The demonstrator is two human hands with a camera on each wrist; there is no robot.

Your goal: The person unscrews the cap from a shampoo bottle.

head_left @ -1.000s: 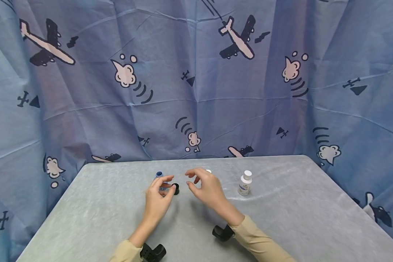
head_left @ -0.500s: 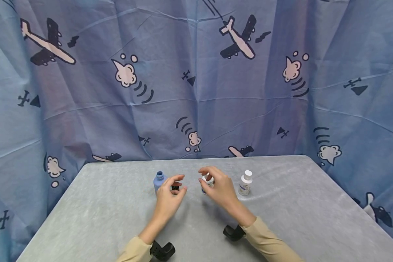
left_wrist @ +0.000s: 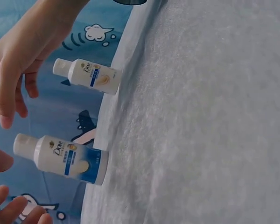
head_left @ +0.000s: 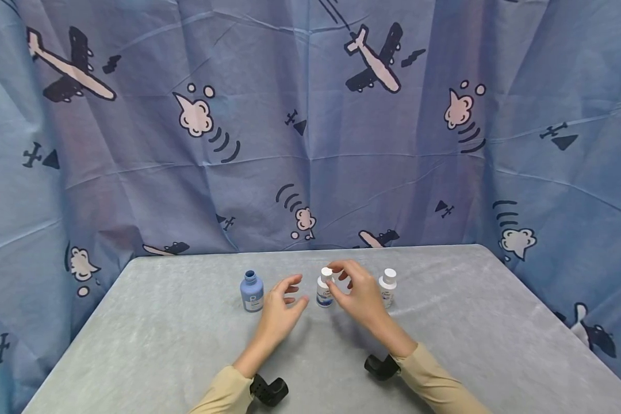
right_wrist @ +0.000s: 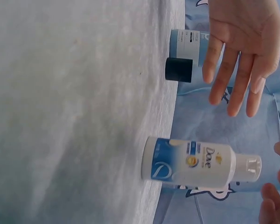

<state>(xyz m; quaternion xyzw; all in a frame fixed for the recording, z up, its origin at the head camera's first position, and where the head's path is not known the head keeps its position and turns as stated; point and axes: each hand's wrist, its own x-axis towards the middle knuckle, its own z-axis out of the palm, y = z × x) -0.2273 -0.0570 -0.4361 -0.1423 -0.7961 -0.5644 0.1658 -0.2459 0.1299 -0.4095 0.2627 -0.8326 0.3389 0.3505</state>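
While the right hand (head_left: 362, 296) reaches the white cap (head_left: 326, 271) of the centre bottle (head_left: 323, 292), its fingers stand apart on either side of that cap; in the right wrist view a gap shows, so they have hold of nothing. This bottle stands upright on the worktop (head_left: 186, 339), white with blue toward its base and lettered "Dove".

On its other side the left hand (head_left: 279, 313) is raised between it and the blue bottle (head_left: 252, 293), fingers spread well away from the thumb and gripping nothing.

The blue bottle stands upright with its dark mouth uncovered. A black cap (right_wrist: 178, 70) sits just beside it on the worktop, shown in the right wrist view; whether the two touch I cannot tell. Beyond the right hand, partly hidden by it, stands the right bottle (head_left: 388, 286), also white and capped.

Both sleeves (head_left: 440, 382) are beige, and a blue curtain (head_left: 259, 69) printed with planes hangs behind.
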